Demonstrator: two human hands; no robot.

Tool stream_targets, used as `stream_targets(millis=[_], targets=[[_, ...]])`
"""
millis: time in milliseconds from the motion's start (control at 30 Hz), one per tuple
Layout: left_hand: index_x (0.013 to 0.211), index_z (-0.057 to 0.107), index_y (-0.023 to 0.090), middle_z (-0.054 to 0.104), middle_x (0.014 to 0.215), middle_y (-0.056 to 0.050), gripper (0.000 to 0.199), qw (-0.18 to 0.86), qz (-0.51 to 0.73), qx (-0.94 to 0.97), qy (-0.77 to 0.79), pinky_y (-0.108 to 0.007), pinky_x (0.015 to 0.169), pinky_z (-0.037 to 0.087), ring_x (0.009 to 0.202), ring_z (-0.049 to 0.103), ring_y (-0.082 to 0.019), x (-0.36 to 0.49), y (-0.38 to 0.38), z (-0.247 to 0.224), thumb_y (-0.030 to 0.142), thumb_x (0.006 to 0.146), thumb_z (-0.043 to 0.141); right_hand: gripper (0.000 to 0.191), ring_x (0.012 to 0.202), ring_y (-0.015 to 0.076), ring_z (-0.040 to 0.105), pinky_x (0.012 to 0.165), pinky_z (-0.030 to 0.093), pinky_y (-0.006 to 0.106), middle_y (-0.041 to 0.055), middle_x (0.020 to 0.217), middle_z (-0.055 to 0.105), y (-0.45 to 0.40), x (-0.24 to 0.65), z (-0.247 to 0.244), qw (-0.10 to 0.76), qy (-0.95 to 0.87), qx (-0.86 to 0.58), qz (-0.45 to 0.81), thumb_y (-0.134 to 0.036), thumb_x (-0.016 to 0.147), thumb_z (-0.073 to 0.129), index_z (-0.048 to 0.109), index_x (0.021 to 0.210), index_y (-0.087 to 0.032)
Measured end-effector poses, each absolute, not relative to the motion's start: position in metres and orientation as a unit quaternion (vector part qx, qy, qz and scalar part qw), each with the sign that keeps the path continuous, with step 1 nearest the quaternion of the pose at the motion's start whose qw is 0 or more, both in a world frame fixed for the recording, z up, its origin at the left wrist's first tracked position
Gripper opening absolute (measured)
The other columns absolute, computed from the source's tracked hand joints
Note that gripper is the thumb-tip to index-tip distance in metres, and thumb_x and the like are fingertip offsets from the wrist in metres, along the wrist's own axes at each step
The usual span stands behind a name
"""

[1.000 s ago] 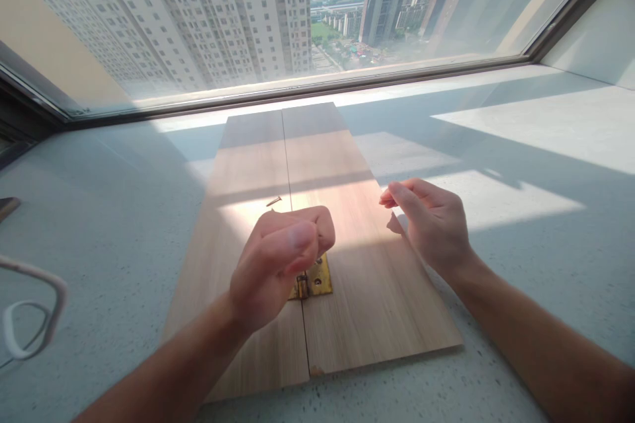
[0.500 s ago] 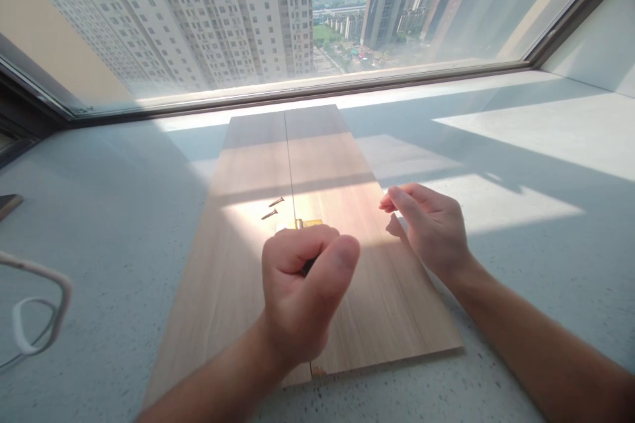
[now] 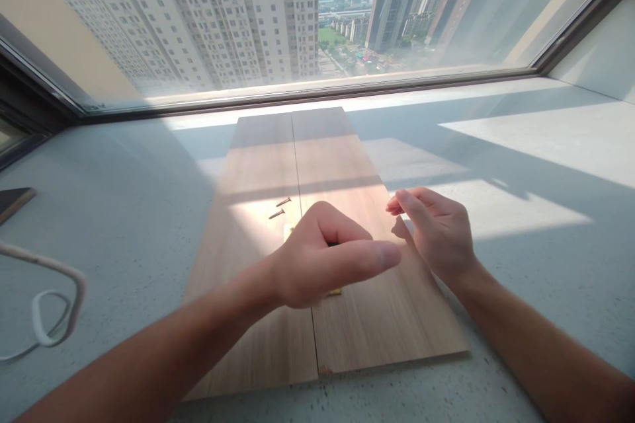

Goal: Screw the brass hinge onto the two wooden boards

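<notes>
My left hand (image 3: 332, 254) is closed in a fist above the seam between two wooden boards (image 3: 258, 330). A bit of dark handle (image 3: 333, 244) shows inside the fist, seemingly a screwdriver; its lower part is hidden. Under the hand lies a brass hinge (image 3: 337, 291), largely covered, with one corner peeping out on the right board. Two screws (image 3: 278, 213) rest on the left board, just beyond my left hand. At the right board's edge, my right hand (image 3: 439, 228) has its fingers curled and thumb pressed to the forefinger; whatever is between them cannot be seen.
The boards lie on a pale speckled sill (image 3: 129, 231) in front of a large window (image 3: 223, 96). A white cable (image 3: 74, 297) loops at the left, near a dark flat object (image 3: 14, 201). Sunlight and shadow bands cross the surface.
My left hand has rotated, so its thumb now points right instead of up and the wrist lies flatter. My right hand keeps its pose. The view has shifted slightly.
</notes>
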State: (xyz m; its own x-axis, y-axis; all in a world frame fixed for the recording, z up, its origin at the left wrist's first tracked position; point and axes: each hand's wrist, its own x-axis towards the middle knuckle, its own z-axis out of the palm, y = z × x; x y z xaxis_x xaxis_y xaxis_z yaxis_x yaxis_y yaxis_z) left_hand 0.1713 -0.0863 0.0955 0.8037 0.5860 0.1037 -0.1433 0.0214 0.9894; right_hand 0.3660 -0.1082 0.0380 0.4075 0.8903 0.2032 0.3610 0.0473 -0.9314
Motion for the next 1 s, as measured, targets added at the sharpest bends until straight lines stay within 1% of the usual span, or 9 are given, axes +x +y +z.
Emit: stream_targets(millis=[100, 167, 233, 333, 467, 533, 667, 800, 1000], targets=[[0.044, 0.027, 0.019, 0.023, 0.044, 0.004, 0.056, 0.690, 0.333, 0.617, 0.182, -0.027, 0.042, 0.017, 0.042, 0.020, -0.008, 0.167, -0.085, 0.089, 0.047, 0.085, 0.054, 0.030, 0.055, 0.0134, 0.059, 0.043, 0.043, 0.023, 0.0028, 0.068, 0.067, -0.108, 0.368, 0.038, 0.540, -0.485, -0.646, 0.237, -0.043, 0.083, 0.062, 0.068, 0.067, -0.020], [0.046, 0.028, 0.019, 0.027, 0.048, 0.003, 0.058, 0.666, 0.395, 0.597, 0.210, -0.027, 0.045, 0.023, 0.045, 0.026, -0.009, 0.166, -0.089, 0.086, 0.053, 0.085, 0.052, 0.031, 0.055, 0.0130, 0.058, 0.043, 0.042, 0.023, 0.0030, 0.069, 0.067, -0.108, 0.369, 0.037, 0.542, -0.485, -0.642, 0.242, -0.044, 0.083, 0.062, 0.068, 0.066, -0.019], [0.046, 0.027, 0.019, 0.028, 0.050, 0.002, 0.059, 0.633, 0.442, 0.580, 0.259, -0.028, 0.047, 0.027, 0.048, 0.029, -0.010, 0.168, -0.096, 0.084, 0.056, 0.087, 0.049, 0.033, 0.054, 0.0120, 0.057, 0.043, 0.043, 0.023, 0.0027, 0.070, 0.067, -0.108, 0.368, 0.037, 0.545, -0.483, -0.636, 0.255, -0.046, 0.083, 0.062, 0.067, 0.066, -0.019], [0.048, 0.032, 0.018, 0.030, 0.048, 0.003, 0.058, 0.573, 0.505, 0.548, 0.342, -0.027, 0.048, 0.029, 0.048, 0.032, -0.010, 0.174, -0.107, 0.084, 0.053, 0.090, 0.050, 0.034, 0.051, 0.0110, 0.055, 0.043, 0.044, 0.023, 0.0018, 0.069, 0.065, -0.109, 0.367, 0.037, 0.548, -0.475, -0.634, 0.270, -0.048, 0.082, 0.062, 0.067, 0.067, -0.018], [0.053, 0.044, 0.018, 0.039, 0.049, 0.004, 0.046, 0.505, 0.575, 0.511, 0.392, -0.026, 0.051, 0.034, 0.049, 0.040, -0.010, 0.183, -0.119, 0.081, 0.044, 0.088, 0.060, 0.033, 0.052, 0.0116, 0.056, 0.044, 0.043, 0.023, 0.0023, 0.068, 0.066, -0.109, 0.367, 0.038, 0.540, -0.483, -0.640, 0.254, -0.046, 0.083, 0.062, 0.067, 0.066, -0.018], [0.053, 0.043, 0.018, 0.036, 0.048, 0.005, 0.045, 0.497, 0.598, 0.494, 0.390, -0.026, 0.048, 0.031, 0.047, 0.037, -0.009, 0.188, -0.124, 0.079, 0.040, 0.086, 0.063, 0.032, 0.054, 0.0122, 0.058, 0.045, 0.043, 0.023, 0.0025, 0.069, 0.067, -0.110, 0.367, 0.039, 0.537, -0.489, -0.642, 0.246, -0.045, 0.083, 0.062, 0.067, 0.065, -0.019], [0.050, 0.032, 0.017, 0.026, 0.048, 0.005, 0.049, 0.511, 0.605, 0.496, 0.356, -0.025, 0.044, 0.021, 0.046, 0.025, -0.008, 0.194, -0.128, 0.077, 0.033, 0.086, 0.061, 0.031, 0.056, 0.0127, 0.059, 0.045, 0.043, 0.023, 0.0023, 0.068, 0.067, -0.110, 0.367, 0.040, 0.535, -0.489, -0.644, 0.245, -0.044, 0.084, 0.062, 0.067, 0.066, -0.019], [0.047, 0.025, 0.017, 0.020, 0.046, 0.005, 0.052, 0.547, 0.574, 0.529, 0.302, -0.024, 0.042, 0.016, 0.044, 0.020, -0.006, 0.194, -0.123, 0.078, 0.029, 0.084, 0.058, 0.031, 0.056, 0.0130, 0.059, 0.045, 0.042, 0.023, 0.0026, 0.069, 0.067, -0.110, 0.366, 0.040, 0.530, -0.489, -0.648, 0.244, -0.044, 0.084, 0.061, 0.068, 0.066, -0.020], [0.046, 0.018, 0.017, 0.016, 0.045, 0.006, 0.049, 0.556, 0.498, 0.613, 0.259, -0.021, 0.038, 0.012, 0.041, 0.017, -0.003, 0.187, -0.116, 0.084, 0.018, 0.079, 0.055, 0.031, 0.056, 0.0133, 0.059, 0.046, 0.042, 0.024, 0.0019, 0.069, 0.068, -0.111, 0.364, 0.036, 0.528, -0.501, -0.640, 0.247, -0.044, 0.085, 0.061, 0.068, 0.065, -0.021]])
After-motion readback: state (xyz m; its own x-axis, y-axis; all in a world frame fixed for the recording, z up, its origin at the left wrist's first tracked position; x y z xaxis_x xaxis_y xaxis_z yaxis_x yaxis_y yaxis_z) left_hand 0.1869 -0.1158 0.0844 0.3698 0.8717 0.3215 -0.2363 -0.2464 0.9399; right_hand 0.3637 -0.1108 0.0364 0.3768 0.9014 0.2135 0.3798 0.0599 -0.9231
